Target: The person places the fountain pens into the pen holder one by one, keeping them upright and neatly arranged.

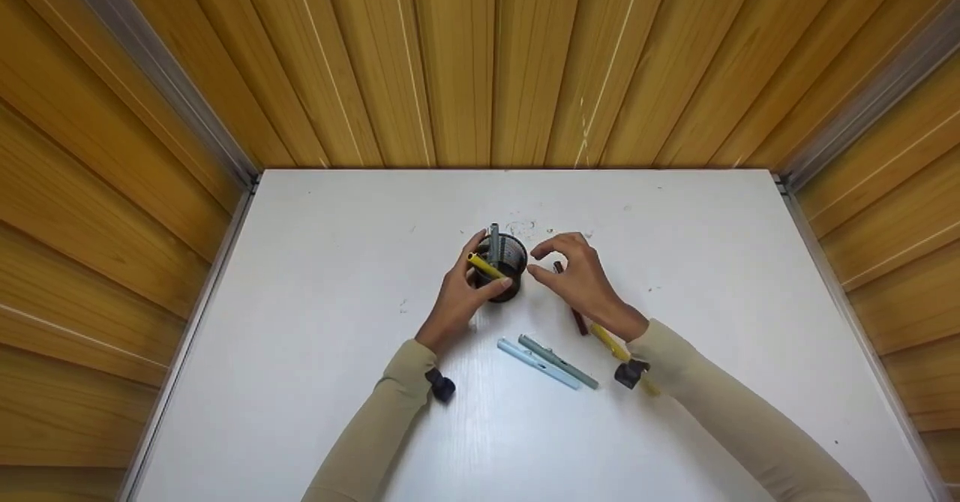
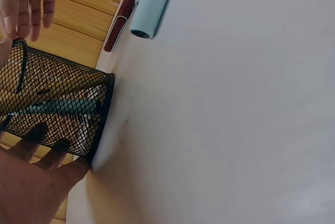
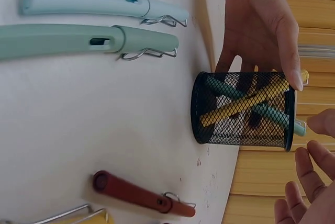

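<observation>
My left hand (image 1: 456,296) grips a black mesh pen cup (image 1: 514,250) that stands upright on the white table, fingers round its far side and thumb at the rim. Inside lean a yellow pen (image 1: 485,264) and a grey-green pen (image 1: 494,239), crossing each other behind the mesh (image 3: 241,110) in the right wrist view. Just right of the rim hovers my right hand (image 1: 583,281), thumb and forefinger apart, nothing between them. Below that hand lies a dark red pen (image 1: 579,322), partly covered in the head view.
Nearer me, a light blue pen (image 1: 536,363) and a sage green pen (image 1: 562,364) lie side by side. A yellow pen (image 1: 609,342) rests partly under my right wrist. Wood-look panels (image 1: 457,67) rise behind the table (image 1: 315,277) and on both sides.
</observation>
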`<state>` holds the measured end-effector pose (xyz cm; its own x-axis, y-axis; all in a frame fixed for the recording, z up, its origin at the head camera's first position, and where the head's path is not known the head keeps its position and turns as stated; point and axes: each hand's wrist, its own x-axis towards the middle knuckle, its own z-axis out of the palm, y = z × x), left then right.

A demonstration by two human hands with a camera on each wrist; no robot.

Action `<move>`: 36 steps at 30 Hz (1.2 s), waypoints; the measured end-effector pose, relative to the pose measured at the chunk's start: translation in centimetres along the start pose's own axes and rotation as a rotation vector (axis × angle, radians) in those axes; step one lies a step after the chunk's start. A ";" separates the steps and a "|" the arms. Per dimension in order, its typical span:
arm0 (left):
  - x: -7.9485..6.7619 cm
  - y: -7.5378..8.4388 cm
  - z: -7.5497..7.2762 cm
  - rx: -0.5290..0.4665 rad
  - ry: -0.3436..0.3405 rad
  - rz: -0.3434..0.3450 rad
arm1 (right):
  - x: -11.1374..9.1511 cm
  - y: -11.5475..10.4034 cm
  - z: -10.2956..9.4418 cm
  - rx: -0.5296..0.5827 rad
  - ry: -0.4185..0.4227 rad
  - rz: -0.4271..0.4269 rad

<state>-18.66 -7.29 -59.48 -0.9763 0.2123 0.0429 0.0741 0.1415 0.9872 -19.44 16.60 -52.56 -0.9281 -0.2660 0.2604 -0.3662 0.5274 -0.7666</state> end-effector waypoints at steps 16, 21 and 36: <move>-0.1 0.1 0.0 0.019 0.009 -0.038 | -4.2 1.6 -1.4 0.018 -0.040 0.110; -0.1 0.0 0.1 0.022 0.010 -0.029 | -5.3 2.3 -1.4 0.006 -0.041 0.145; -0.2 0.1 0.0 0.008 -0.001 -0.008 | -7.7 3.5 -1.2 0.043 -0.037 0.164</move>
<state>-18.46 -7.35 -59.39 -0.9767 0.2118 0.0349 0.0679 0.1505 0.9863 -13.66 21.46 -56.53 -0.9717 -0.2095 0.1089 -0.2066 0.5311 -0.8217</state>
